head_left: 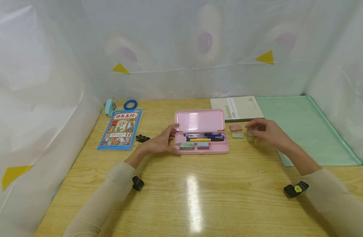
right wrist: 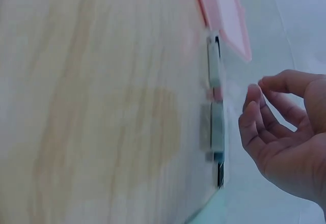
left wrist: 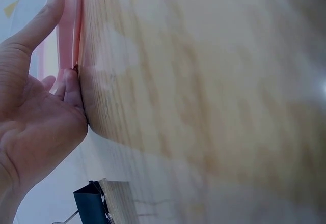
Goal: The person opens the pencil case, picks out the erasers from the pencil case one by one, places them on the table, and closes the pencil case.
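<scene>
Left hand [head_left: 163,142] grips the open pencil case [head_left: 201,141] at its left end. Right hand [head_left: 265,131], fingers loosely curled and holding nothing, hovers over the erasers [head_left: 237,135] just right of the case.

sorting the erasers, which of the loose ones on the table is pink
The pink eraser nearest the notebook; the other two loose ones, nearer the right hand, are greenish grey.
</scene>
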Available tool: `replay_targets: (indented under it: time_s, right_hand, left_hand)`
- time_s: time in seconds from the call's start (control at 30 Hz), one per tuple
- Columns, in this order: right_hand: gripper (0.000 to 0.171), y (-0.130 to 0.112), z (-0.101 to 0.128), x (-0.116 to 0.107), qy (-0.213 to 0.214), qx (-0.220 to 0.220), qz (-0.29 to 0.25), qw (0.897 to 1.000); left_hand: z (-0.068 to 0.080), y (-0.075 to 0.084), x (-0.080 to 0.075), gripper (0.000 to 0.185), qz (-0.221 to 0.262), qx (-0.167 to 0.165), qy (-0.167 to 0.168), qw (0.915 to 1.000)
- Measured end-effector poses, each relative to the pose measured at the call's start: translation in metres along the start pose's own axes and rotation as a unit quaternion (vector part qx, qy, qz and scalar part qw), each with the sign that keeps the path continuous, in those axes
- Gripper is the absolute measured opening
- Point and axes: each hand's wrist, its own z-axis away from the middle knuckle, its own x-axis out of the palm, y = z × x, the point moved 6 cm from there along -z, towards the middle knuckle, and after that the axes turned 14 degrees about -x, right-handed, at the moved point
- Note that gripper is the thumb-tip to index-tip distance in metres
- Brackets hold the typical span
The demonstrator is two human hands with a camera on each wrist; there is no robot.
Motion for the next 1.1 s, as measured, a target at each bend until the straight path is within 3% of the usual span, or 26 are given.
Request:
replay_targets:
  time_s: [0.33, 0.57, 0.8, 1.1]
  right_hand:
    - [0.032, -0.032, -0.025, 0.059, -0.076, -0.041, -0.087, 0.992]
    - [0.026, -0.049, -0.041, 0.093, -0.100, -0.083, -0.101, 0.986]
    - [0.026, -0.056, -0.050, 0.116, -0.121, -0.081, -0.107, 0.984]
    - [0.025, -0.062, -0.061, 0.132, -0.109, -0.096, -0.009, 0.989]
  left_hand:
    - [0.002, 0.000, -0.001, 0.115, -0.001, -0.004, 0.005, 1.0000]
    - [0.002, 0.002, -0.001, 0.114, -0.002, -0.001, 0.002, 1.0000]
    - [0.002, 0.001, -0.001, 0.116, 0.001, -0.007, 0.000, 1.0000]
    - [0.000, 0.001, -0.001, 0.115, -0.001, -0.007, -0.004, 1.0000]
